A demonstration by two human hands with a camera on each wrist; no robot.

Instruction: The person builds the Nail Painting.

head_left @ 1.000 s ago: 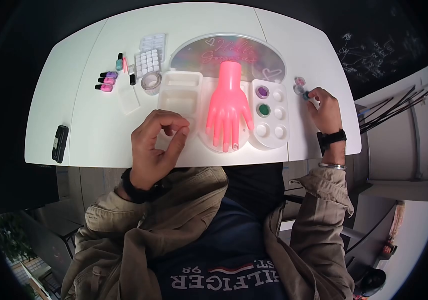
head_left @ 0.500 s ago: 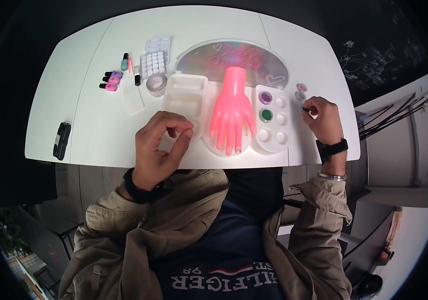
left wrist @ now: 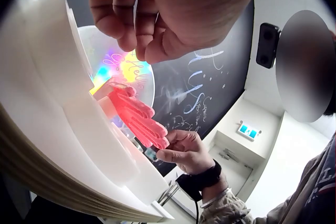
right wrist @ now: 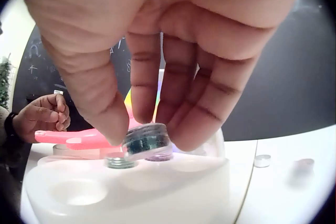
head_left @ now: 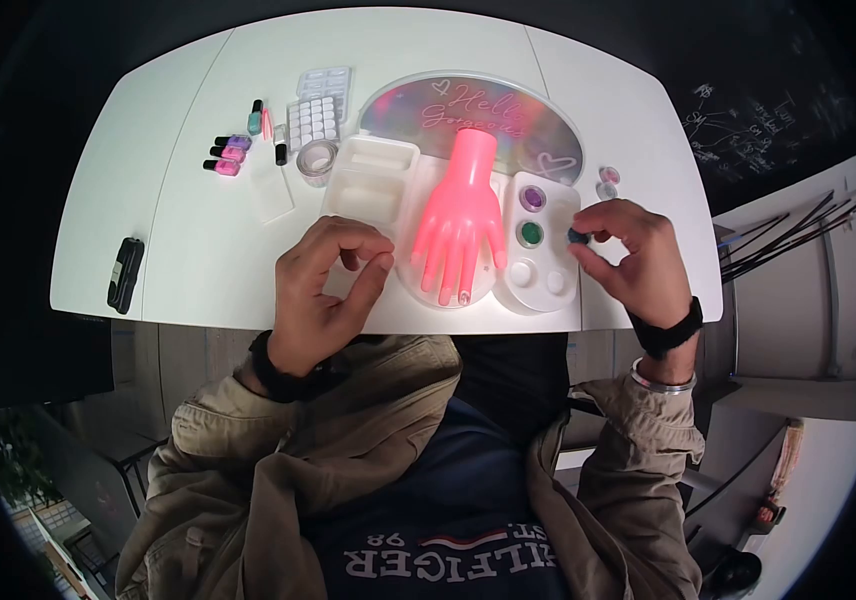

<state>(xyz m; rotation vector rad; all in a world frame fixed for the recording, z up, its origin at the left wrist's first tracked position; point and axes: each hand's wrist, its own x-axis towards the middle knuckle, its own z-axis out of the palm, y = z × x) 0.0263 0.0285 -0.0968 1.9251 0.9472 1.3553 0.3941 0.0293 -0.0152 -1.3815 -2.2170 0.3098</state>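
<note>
A small clear jar of dark teal glitter [right wrist: 147, 142] is pinched, tilted, between the thumb and fingers of my right hand [head_left: 638, 255]. It is close over a white palette [head_left: 540, 300] with round wells, where jars of purple [head_left: 533, 198] and green [head_left: 531, 234] glitter sit. Beside the palette lies a bright pink practice hand [head_left: 458, 225], fingers toward me, with a decorated nail on one finger. My left hand [head_left: 323, 285] hovers over the table's near side by the compartment tray [head_left: 372, 177], fingers loosely curled, thumb near the index fingertip; no object shows in it.
A holographic half-round panel [head_left: 418, 95] stands behind the pink hand. Two small jars [head_left: 608, 182] sit at the right. Farther left are several nail polish bottles [head_left: 228, 155], a box of white pieces [head_left: 313, 122], a clear round container [head_left: 317, 160] and a black case [head_left: 126, 275].
My right hand has picked up the teal jar from the table's right side and brought it left to the palette's edge. My left hand has hardly moved.
</note>
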